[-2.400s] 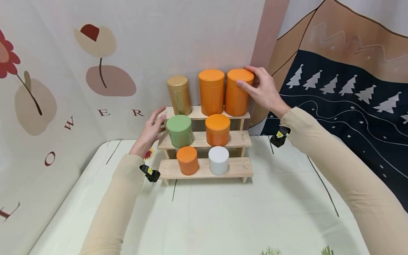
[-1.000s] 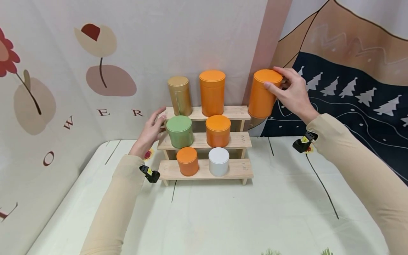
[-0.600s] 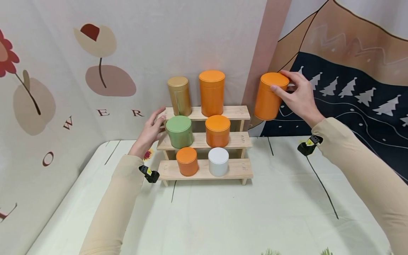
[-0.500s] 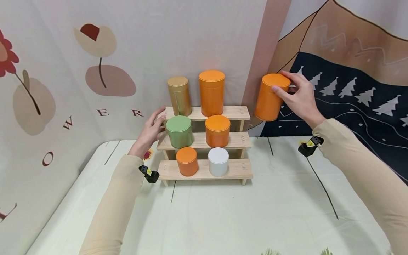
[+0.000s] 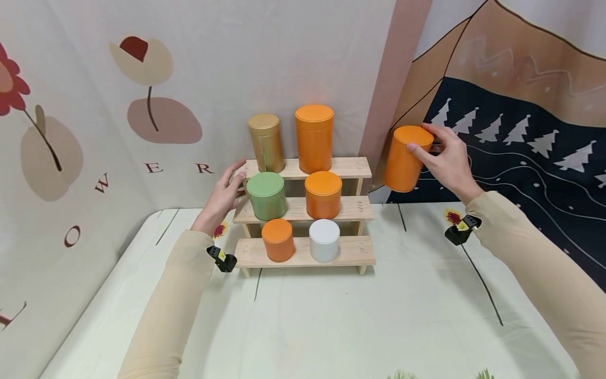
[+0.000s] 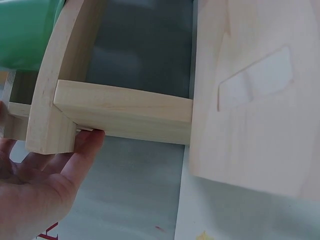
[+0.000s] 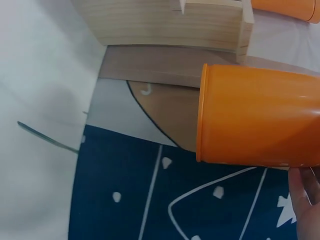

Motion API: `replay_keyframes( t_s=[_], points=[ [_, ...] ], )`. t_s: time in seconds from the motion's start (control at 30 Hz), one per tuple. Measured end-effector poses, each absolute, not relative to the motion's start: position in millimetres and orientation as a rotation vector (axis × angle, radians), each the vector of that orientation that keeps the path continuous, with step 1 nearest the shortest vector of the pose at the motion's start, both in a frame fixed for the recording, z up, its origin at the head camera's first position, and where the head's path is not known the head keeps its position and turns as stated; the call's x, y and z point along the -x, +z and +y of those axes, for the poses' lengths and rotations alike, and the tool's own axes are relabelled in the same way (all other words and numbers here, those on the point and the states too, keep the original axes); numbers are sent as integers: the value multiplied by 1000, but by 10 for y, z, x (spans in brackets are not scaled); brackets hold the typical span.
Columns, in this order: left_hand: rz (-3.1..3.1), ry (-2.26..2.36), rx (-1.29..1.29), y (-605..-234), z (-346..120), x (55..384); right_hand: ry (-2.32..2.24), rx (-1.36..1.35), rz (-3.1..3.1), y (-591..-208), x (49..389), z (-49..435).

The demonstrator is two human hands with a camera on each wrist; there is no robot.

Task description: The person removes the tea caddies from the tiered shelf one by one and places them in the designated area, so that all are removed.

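My right hand (image 5: 447, 160) grips a tall orange canister (image 5: 404, 163) near its lid, holding it in the air to the right of the wooden tiered shelf (image 5: 347, 256). In the right wrist view the same canister (image 7: 260, 117) lies across the right side, with only a few fingers visible. My left hand (image 5: 221, 197) is at the shelf's left end, beside the green canister (image 5: 266, 197). Up close in the left wrist view, fingers of the left hand (image 6: 45, 185) touch the wooden frame (image 6: 125, 110) from beneath, straight or slightly bent.
On the top tier stand a gold canister (image 5: 266, 145) and another tall orange canister (image 5: 314, 139). A medium orange canister (image 5: 323, 196) shares the middle tier. The bottom tier bears a small orange canister (image 5: 278, 241) and a white one (image 5: 324, 242). Printed cloth (image 5: 227, 63) hangs behind.
The right hand has taken the tall orange canister off the top tier's right end, moved it right, then lowered it somewhat. The left hand has stayed at the shelf's left end.
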State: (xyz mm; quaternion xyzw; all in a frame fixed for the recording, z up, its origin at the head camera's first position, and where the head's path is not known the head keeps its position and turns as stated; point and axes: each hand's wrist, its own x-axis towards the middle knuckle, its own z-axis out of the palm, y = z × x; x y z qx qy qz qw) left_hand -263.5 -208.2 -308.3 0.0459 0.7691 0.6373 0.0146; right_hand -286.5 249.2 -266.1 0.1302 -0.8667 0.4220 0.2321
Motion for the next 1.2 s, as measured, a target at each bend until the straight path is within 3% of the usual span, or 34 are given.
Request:
replay_keyframes(
  t_s=[0.43,1.2],
  points=[
    [2439,2002,-175,-3316,-2180,2815,1155,-318,-2429,-2951,2861,2545],
    [2382,1992,-135,-3248,-2179,2787,1169,-361,-2524,-3462,2801,2483]
  ],
)
